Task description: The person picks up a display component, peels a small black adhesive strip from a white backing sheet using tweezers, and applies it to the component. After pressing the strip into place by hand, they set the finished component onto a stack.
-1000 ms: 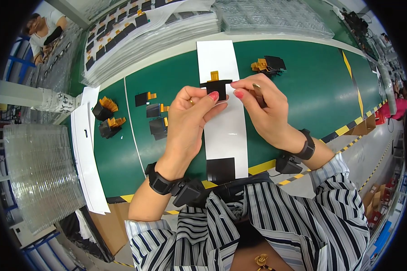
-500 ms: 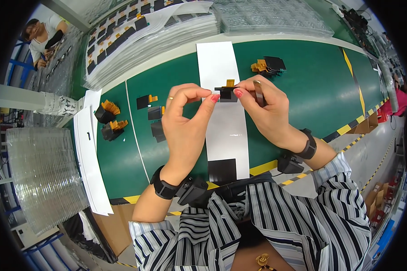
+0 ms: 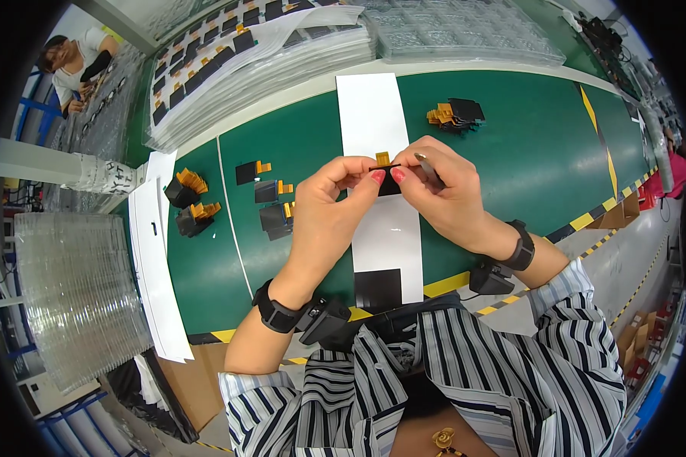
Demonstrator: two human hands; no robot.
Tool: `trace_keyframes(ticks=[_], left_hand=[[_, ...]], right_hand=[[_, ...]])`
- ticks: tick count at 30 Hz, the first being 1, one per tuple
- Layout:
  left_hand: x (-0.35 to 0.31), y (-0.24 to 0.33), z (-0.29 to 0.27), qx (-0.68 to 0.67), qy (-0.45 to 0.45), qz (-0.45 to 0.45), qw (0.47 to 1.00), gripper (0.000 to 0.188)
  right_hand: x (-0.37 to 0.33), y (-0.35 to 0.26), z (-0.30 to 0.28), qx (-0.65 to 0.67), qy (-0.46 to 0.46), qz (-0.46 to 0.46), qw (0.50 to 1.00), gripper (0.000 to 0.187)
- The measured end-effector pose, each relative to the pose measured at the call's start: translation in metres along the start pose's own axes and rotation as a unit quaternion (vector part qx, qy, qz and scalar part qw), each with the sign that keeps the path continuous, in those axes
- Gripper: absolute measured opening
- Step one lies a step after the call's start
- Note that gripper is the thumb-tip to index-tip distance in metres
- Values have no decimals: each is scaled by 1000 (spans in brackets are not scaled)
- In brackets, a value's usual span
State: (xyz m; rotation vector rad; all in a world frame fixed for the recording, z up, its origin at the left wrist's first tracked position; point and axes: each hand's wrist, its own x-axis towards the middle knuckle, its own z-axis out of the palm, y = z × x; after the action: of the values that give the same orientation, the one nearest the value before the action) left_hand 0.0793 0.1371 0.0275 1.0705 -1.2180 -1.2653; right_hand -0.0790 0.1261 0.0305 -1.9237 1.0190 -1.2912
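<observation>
Over a white paper strip (image 3: 389,228), a small black display panel with an orange flex cable (image 3: 389,185) is held up between my two hands. My left hand (image 3: 324,217) is closed, its thumb and fingers pinching the panel's left part. Thumb and forefinger of my right hand (image 3: 453,202) pinch the right part. A slim metal tool, apparently tweezers (image 3: 431,169), is tucked in my right hand's fingers. My fingertips hide much of the panel's top edge. Several similar panels (image 3: 267,190) lie to the left of my left hand.
A pile of panels (image 3: 459,114) sits at the far right of the green mat (image 3: 518,167); two more piles (image 3: 194,217) stand at the left. Stacked clear trays (image 3: 274,84) line the back. A black square (image 3: 378,288) lies near the front edge. Another person (image 3: 80,61) works at far left.
Both hands have come closer together and slightly down, now covering more of the panel's upper edge. The left hand has shifted right, uncovering more of the loose panels.
</observation>
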Motion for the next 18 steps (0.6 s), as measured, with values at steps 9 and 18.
trace_keyframes(ticks=[9, 18], left_hand=[[1, 0, 8, -70, -9, -13, 997, 21], [1, -1, 5, -54, -4, -21, 998, 28]], right_hand=[[22, 11, -23, -108, 38, -99, 988, 3], [49, 48, -88, -206, 47, 48, 976, 12]])
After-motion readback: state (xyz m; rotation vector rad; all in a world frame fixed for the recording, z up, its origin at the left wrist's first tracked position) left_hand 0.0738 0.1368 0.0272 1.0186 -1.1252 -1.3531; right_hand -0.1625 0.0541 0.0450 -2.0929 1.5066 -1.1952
